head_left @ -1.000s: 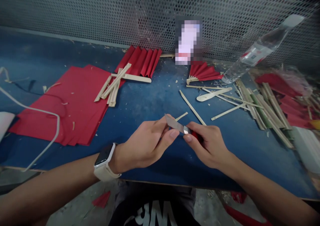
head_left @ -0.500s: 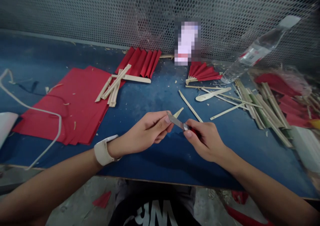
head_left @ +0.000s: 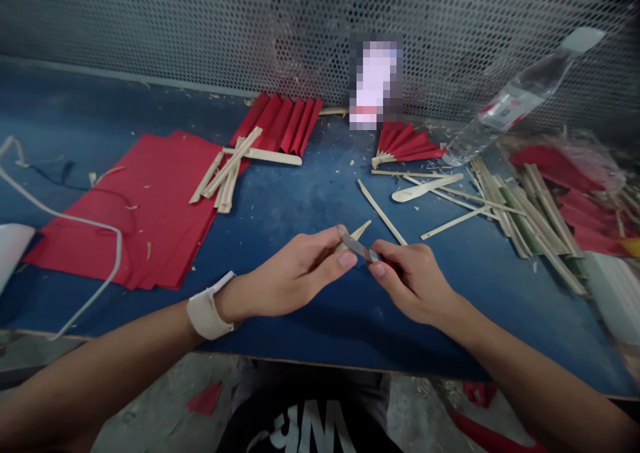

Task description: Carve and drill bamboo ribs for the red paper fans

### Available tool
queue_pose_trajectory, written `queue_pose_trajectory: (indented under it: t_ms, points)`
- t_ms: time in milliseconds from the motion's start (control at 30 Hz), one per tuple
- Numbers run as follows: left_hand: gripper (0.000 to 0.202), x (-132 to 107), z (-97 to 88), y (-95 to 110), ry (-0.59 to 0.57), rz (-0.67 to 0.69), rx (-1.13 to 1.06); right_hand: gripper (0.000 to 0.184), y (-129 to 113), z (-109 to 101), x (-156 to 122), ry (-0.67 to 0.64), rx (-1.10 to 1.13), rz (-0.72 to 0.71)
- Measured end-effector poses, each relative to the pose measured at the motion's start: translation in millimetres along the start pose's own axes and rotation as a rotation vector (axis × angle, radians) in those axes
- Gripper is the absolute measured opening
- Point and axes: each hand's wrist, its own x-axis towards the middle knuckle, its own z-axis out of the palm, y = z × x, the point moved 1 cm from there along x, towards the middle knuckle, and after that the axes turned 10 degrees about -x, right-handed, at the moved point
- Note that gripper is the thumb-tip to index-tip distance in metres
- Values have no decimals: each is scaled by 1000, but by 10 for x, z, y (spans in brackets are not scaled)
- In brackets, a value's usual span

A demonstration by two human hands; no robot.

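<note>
My left hand (head_left: 300, 269) is closed around a pale bamboo strip (head_left: 362, 229), whose narrow tip pokes out past the fingers. In my right hand (head_left: 413, 279) is a utility knife (head_left: 361, 246) with a red handle mostly hidden by the fingers. Its blade lies across the strip, close to the left thumb and index finger. Just beyond the hands, another pointed bamboo strip (head_left: 381, 211) rests on the blue table (head_left: 310, 196).
Red paper sheets (head_left: 135, 213) lie left, with bamboo pieces (head_left: 233, 169) beside pleated red paper (head_left: 280, 123). A small red fan (head_left: 407, 146), plastic bottle (head_left: 515, 99) and split bamboo (head_left: 520, 216) occupy the right. A white cable (head_left: 75, 221) crosses the left side.
My left thumb has shifted forward and lifted away from the curled fingers, and the strip's tip has moved slightly right. The knife stays almost in place, its blade tilted slightly.
</note>
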Motion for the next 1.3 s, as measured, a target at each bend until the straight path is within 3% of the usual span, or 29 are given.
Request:
queue_pose_trajectory:
  t_ms: [300, 533, 933, 1100, 1200, 1300]
  points:
    - [30, -29, 69, 15, 12, 134, 309, 44, -104, -56, 11, 1, -37, -33]
    - [41, -90, 146, -37, 142, 353, 483, 49, -146, -43, 5, 8, -24, -38]
    - [66, -133, 161, -24, 84, 201, 809, 48, -163, 10, -14, 8, 9, 3]
    - [52, -127, 196, -32, 84, 188, 770, 48, -201, 32, -19, 0, 59, 28]
    - [38, -91, 181, -4, 142, 146, 562, 48, -177, 23, -17, -9, 76, 57]
    - [36, -58, 151, -2, 175, 61, 301, 48, -140, -2, -16, -22, 68, 70]
